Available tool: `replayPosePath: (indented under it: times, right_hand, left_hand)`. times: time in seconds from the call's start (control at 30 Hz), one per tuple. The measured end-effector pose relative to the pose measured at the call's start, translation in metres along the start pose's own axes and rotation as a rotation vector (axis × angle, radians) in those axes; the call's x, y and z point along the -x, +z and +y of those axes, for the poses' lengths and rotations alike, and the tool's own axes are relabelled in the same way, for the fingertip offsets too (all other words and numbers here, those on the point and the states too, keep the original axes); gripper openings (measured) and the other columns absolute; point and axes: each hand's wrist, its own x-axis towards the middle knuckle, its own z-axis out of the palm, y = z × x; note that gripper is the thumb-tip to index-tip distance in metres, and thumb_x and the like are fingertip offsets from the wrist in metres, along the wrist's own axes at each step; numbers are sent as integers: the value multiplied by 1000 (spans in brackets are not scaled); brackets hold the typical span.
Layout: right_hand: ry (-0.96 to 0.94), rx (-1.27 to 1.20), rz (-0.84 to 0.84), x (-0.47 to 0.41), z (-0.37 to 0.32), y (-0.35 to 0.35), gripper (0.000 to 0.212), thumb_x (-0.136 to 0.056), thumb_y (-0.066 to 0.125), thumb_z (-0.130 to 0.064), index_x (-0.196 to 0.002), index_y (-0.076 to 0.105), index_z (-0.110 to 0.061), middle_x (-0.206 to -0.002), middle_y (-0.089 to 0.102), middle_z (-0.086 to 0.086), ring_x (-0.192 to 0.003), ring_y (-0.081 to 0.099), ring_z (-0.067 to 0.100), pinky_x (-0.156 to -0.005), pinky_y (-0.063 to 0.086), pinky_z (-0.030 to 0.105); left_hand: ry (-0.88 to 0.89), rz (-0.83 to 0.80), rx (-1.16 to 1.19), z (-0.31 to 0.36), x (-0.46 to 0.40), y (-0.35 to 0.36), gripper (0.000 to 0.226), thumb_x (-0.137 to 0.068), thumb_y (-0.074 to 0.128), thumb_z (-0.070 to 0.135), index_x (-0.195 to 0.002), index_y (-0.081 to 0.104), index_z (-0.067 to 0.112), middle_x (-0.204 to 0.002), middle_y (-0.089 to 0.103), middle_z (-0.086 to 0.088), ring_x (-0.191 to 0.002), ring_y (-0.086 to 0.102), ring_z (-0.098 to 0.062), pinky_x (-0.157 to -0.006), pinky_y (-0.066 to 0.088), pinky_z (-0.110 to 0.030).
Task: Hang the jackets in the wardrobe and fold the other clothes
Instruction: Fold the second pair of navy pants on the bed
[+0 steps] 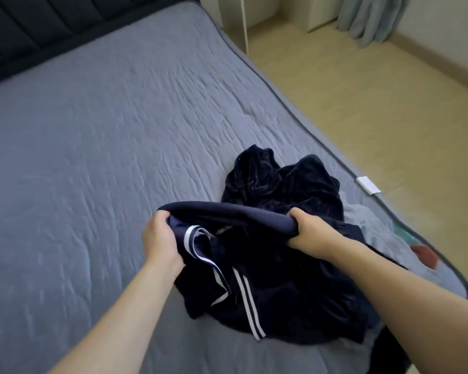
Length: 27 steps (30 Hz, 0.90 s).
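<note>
Left hand (161,240) and right hand (307,229) each grip one end of the waistband of the navy trousers (268,292), fingers curled round the fabric, band stretched between them. The trousers, with white side stripes, lie bunched on the bed (92,157) near its right edge. A dark velvet garment (281,184) lies just behind, touching them.
</note>
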Motion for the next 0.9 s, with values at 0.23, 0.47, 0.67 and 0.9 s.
replayPosePath:
  times: [0.23,0.47,0.67,0.9]
  right_hand:
    - [-314,152,121,6,-91,73,54,-77,56,-6,-129,56,-20,-119,50,2,-117,45,28,-99,35,34]
    - [81,400,129,-6,-62,116,83,-81,55,-46,-152,15,-34,-161,2,3,-146,0,28,-118,0,49]
    - [383,428,45,-33,-22,115,73,-85,58,-48,-143,26,-18,-142,31,10,-131,28,33,-108,28,43]
    - [346,384,57,-55,-8,119,24,-88,58,-28,-108,48,-20,-121,40,9,-112,39,33,-86,41,38]
  left_hand:
    - [195,484,-610,16,-32,-147,26,-91,45,25,-103,60,8,-103,65,-17,-94,59,-37,-77,41,-38]
    - [-262,-341,-1841,-53,-53,-182,53,-84,44,32,-133,53,12,-139,52,-14,-122,53,-32,-103,43,-41]
    - [119,-463,-1179,-81,-95,-32,57,-87,41,18,-143,34,20,-142,45,-6,-119,50,-27,-96,42,-35]
    - [176,-552,-1567,-149,-159,11,83,-77,51,27,-152,16,28,-148,39,-13,-143,22,-30,-118,-1,-47]
